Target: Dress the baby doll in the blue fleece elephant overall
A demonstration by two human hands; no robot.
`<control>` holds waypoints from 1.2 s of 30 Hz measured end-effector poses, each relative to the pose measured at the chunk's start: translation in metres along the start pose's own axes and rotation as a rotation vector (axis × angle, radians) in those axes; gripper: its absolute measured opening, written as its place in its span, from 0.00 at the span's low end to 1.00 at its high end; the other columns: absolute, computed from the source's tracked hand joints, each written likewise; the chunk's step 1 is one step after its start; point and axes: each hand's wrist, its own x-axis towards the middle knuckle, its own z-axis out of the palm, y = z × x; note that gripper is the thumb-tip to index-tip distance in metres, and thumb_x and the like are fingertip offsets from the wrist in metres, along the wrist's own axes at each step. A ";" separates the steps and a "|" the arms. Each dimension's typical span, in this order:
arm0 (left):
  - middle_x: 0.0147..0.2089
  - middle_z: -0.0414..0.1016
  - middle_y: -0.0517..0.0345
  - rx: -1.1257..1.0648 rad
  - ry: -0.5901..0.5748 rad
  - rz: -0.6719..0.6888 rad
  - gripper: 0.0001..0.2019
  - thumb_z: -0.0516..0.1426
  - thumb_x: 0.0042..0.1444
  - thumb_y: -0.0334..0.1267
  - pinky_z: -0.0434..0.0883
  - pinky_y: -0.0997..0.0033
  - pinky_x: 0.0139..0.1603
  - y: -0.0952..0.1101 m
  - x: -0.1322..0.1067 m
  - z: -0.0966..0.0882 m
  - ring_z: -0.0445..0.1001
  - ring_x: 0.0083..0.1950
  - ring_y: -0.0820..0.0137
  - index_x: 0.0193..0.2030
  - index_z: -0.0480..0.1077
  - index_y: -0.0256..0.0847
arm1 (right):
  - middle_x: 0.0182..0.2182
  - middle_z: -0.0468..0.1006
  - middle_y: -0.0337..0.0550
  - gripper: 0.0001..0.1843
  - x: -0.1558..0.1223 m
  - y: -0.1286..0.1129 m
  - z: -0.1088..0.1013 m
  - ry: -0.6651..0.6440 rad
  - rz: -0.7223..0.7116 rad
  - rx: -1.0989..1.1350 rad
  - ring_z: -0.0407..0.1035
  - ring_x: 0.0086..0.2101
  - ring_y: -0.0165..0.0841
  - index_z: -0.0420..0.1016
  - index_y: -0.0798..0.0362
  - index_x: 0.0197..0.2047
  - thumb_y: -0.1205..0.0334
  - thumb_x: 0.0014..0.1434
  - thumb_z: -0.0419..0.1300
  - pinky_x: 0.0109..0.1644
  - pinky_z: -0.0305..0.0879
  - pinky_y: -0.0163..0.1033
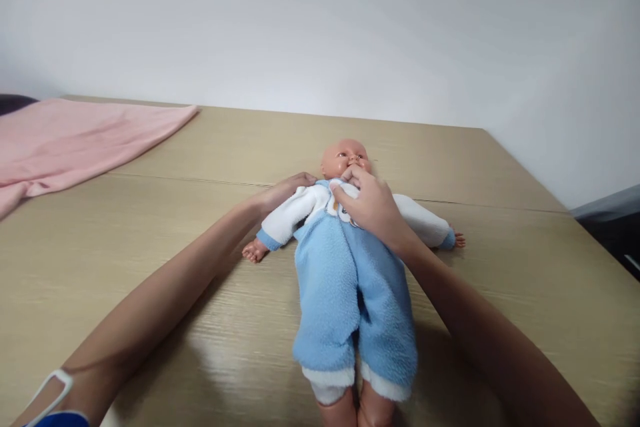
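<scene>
A bald baby doll lies on its back, its head towards the far side and its arms spread out. It wears a fleece outfit with light blue trousers, white sleeves and blue cuffs. At the collar, on the left side of the neck, my left hand has its fingers closed on the cloth; their tips are partly hidden. My right hand pinches the outfit at the upper chest, just under the doll's chin. It covers part of a printed patch on the chest.
The doll rests on a light wooden table with a seam running across it. A pink cloth is spread at the far left. Behind the table stands a white wall. A dark object is beyond the right edge.
</scene>
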 end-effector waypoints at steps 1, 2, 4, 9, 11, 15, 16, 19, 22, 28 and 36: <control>0.48 0.85 0.49 0.041 -0.044 -0.034 0.14 0.70 0.69 0.48 0.80 0.59 0.50 0.005 -0.002 -0.006 0.82 0.48 0.57 0.48 0.82 0.37 | 0.40 0.87 0.45 0.10 0.000 0.000 -0.003 -0.005 -0.013 -0.063 0.79 0.41 0.45 0.74 0.45 0.41 0.50 0.70 0.65 0.47 0.67 0.48; 0.46 0.85 0.48 0.099 -0.089 -0.064 0.15 0.71 0.66 0.49 0.79 0.61 0.48 0.011 -0.004 -0.012 0.81 0.46 0.57 0.45 0.83 0.37 | 0.42 0.88 0.46 0.11 -0.001 0.001 -0.005 -0.010 -0.021 -0.111 0.79 0.43 0.47 0.76 0.46 0.42 0.49 0.71 0.65 0.48 0.67 0.49; 0.44 0.86 0.48 0.243 -0.148 -0.100 0.19 0.74 0.59 0.54 0.76 0.65 0.44 0.019 -0.008 -0.023 0.81 0.45 0.56 0.45 0.84 0.39 | 0.46 0.90 0.49 0.12 0.000 0.002 -0.009 -0.013 -0.023 -0.169 0.80 0.46 0.50 0.79 0.47 0.45 0.47 0.71 0.66 0.50 0.67 0.50; 0.34 0.85 0.58 0.481 -0.233 -0.031 0.26 0.80 0.47 0.50 0.67 0.73 0.27 0.026 -0.014 -0.042 0.79 0.30 0.64 0.50 0.82 0.46 | 0.43 0.89 0.48 0.11 0.006 0.006 -0.016 -0.040 0.011 -0.250 0.79 0.43 0.48 0.78 0.47 0.42 0.49 0.70 0.67 0.47 0.64 0.48; 0.31 0.84 0.60 0.545 -0.234 0.018 0.24 0.79 0.48 0.52 0.65 0.73 0.25 0.025 -0.013 -0.044 0.76 0.27 0.65 0.48 0.84 0.47 | 0.39 0.87 0.47 0.12 0.008 0.005 -0.020 -0.071 0.023 -0.289 0.76 0.40 0.45 0.76 0.47 0.37 0.50 0.70 0.67 0.45 0.62 0.47; 0.38 0.86 0.55 0.667 -0.242 0.013 0.22 0.74 0.55 0.56 0.67 0.71 0.34 0.026 -0.011 -0.042 0.78 0.36 0.60 0.52 0.85 0.48 | 0.37 0.84 0.45 0.15 0.009 0.001 -0.030 -0.148 0.059 -0.326 0.74 0.38 0.44 0.75 0.47 0.36 0.48 0.70 0.67 0.43 0.59 0.46; 0.41 0.87 0.53 0.685 -0.250 0.002 0.22 0.73 0.58 0.56 0.68 0.70 0.37 0.027 -0.012 -0.041 0.79 0.38 0.59 0.54 0.85 0.48 | 0.36 0.84 0.45 0.15 0.009 0.001 -0.033 -0.171 0.072 -0.328 0.74 0.38 0.44 0.76 0.47 0.36 0.47 0.70 0.67 0.43 0.59 0.46; 0.48 0.89 0.51 0.705 -0.250 0.001 0.21 0.72 0.60 0.56 0.69 0.69 0.42 0.026 -0.012 -0.039 0.80 0.43 0.57 0.55 0.86 0.50 | 0.37 0.85 0.47 0.18 0.010 0.000 -0.042 -0.246 0.096 -0.311 0.75 0.38 0.45 0.78 0.47 0.38 0.42 0.71 0.66 0.42 0.59 0.46; 0.47 0.90 0.53 0.662 -0.232 0.052 0.19 0.74 0.58 0.56 0.70 0.69 0.43 0.022 -0.010 -0.039 0.81 0.45 0.56 0.51 0.87 0.50 | 0.40 0.87 0.48 0.20 0.013 0.003 -0.052 -0.321 0.125 -0.278 0.77 0.40 0.48 0.79 0.47 0.39 0.39 0.70 0.66 0.41 0.61 0.47; 0.52 0.90 0.52 0.719 -0.208 0.133 0.20 0.68 0.64 0.58 0.73 0.67 0.47 0.011 -0.007 -0.034 0.84 0.49 0.54 0.53 0.86 0.49 | 0.49 0.86 0.55 0.10 -0.015 0.006 -0.052 -0.074 0.015 -0.325 0.78 0.51 0.55 0.77 0.48 0.46 0.51 0.74 0.64 0.58 0.69 0.57; 0.63 0.85 0.43 1.115 -0.142 0.248 0.28 0.55 0.73 0.61 0.75 0.53 0.64 0.019 -0.018 -0.021 0.82 0.61 0.48 0.64 0.79 0.43 | 0.67 0.81 0.51 0.17 -0.142 -0.059 -0.026 -0.398 -0.599 -0.177 0.71 0.69 0.49 0.77 0.48 0.63 0.51 0.77 0.65 0.82 0.58 0.59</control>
